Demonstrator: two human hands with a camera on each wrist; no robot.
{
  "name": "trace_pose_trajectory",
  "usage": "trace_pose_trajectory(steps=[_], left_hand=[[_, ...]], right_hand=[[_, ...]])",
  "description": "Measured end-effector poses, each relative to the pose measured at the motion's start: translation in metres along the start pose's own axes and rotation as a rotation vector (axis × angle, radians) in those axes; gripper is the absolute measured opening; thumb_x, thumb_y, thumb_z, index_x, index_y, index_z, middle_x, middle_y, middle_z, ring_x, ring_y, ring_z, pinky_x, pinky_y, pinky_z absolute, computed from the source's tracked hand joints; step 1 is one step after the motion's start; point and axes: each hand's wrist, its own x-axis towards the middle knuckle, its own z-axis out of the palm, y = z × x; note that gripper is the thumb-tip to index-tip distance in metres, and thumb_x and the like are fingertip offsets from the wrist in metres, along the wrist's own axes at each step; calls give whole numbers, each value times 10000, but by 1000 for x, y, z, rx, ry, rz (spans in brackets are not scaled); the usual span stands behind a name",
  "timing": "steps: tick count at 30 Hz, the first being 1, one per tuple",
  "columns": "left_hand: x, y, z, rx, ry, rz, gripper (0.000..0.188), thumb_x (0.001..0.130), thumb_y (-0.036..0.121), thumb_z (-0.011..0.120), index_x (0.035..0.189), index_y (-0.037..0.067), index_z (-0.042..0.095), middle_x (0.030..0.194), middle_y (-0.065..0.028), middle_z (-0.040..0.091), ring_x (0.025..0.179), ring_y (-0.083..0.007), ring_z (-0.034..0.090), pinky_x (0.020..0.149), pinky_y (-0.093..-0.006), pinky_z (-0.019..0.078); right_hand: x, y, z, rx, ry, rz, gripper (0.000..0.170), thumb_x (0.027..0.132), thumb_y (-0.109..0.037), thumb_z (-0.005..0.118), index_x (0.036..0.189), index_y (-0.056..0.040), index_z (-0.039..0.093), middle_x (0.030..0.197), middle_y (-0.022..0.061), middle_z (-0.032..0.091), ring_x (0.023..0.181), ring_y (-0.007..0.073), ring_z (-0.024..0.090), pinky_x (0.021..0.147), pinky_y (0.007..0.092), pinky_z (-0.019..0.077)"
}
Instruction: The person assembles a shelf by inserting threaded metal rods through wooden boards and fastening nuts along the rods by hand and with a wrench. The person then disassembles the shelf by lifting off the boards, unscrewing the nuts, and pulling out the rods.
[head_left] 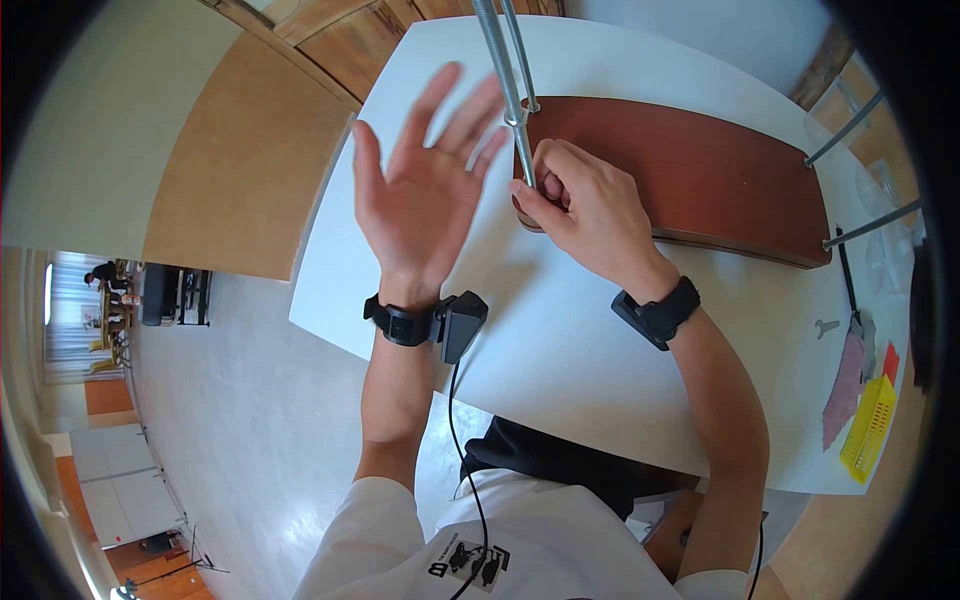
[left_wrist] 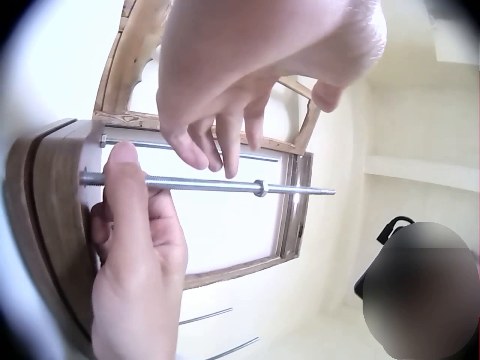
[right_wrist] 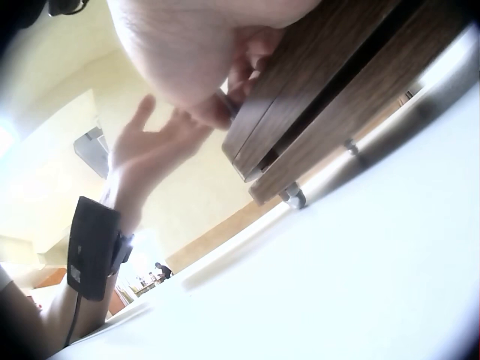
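Observation:
A reddish-brown wooden board (head_left: pixel 690 180) lies on the white table, with threaded metal rods standing at its corners. My right hand (head_left: pixel 595 205) holds the lower part of the near-left threaded rod (head_left: pixel 495 45), close to the board; in the left wrist view its thumb lies along the rod. A nut (left_wrist: pixel 260 187) sits farther up that rod. My left hand (head_left: pixel 425 200) is beside the rod, palm up with fingers spread and nothing in it. From the right wrist, the board (right_wrist: pixel 322 67) shows as two layers with a dark gap between them.
Two more threaded rods (head_left: pixel 850 130) rise from the board's right end. On the table's right side lie a small wrench (head_left: pixel 826 328), a pink cloth (head_left: pixel 846 385) and a yellow plastic basket (head_left: pixel 868 430). A cable (head_left: pixel 452 410) hangs from the left wrist's camera.

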Motion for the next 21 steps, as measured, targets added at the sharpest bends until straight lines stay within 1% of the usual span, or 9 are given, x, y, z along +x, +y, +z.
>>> trace_pose_trajectory(steps=[3,5,7,9,11,15,17,19,21], left_hand=[[-1,0,-18,77,-185,-50,828,1027,679,374,1466,-12,494,1467,-289,533,1385,-360,467,1170,-445,335],[7,-2,-40,-33,-131,-43,811,1050,664,312,1454,-14,496,1357,-283,622,1284,-324,559,1128,-408,375],[23,2,-60,-480,-628,-75,808,1038,662,368,1445,-22,508,1416,-289,576,1372,-358,476,1171,-451,332],[10,3,-52,-405,-495,-54,778,1049,638,367,1430,-23,521,1420,-277,578,1381,-354,474,1177,-451,324],[-2,-1,-1,84,-117,-56,733,1059,613,363,1410,-4,548,1412,-264,590,1393,-348,470,1177,-449,326],[2,-3,-24,289,-234,-39,655,1097,546,302,1437,36,534,1486,-244,532,1412,-334,453,1182,-448,323],[3,-3,-33,234,-148,-46,584,1111,483,334,1423,38,548,1471,-239,548,1415,-307,453,1180,-431,327],[3,-4,-31,402,-64,18,532,1106,430,412,1421,24,552,1419,-234,596,1376,-286,507,1171,-435,349],[3,-6,-20,503,-115,44,528,1102,411,439,1437,15,533,1422,-227,597,1346,-280,537,1161,-436,370]], right_hand=[[1,-3,1,3,-1,-1,213,942,-223,700,874,-69,570,749,36,595,630,237,607,577,380,487],[0,-3,1,7,-8,12,214,944,-223,699,874,-69,568,750,37,595,633,240,608,579,381,487],[1,-1,1,-6,-2,4,214,944,-226,701,874,-70,572,749,37,595,632,236,608,577,380,487],[1,0,1,-6,0,0,215,944,-225,702,873,-70,571,748,37,596,630,237,608,576,380,487],[1,0,1,-4,-3,-10,216,944,-225,703,872,-70,570,747,36,596,627,237,608,574,381,486],[2,-4,1,7,-3,0,217,947,-223,701,876,-67,569,744,41,597,628,245,613,572,387,485],[2,-4,1,3,-18,7,218,948,-223,701,876,-65,569,744,44,599,630,248,615,572,391,485],[1,-3,2,3,-16,-3,224,947,-223,704,876,-59,569,753,48,608,643,253,625,583,397,489],[2,-2,2,4,-17,-5,222,947,-221,703,883,-53,573,766,54,616,652,262,628,591,402,491]])
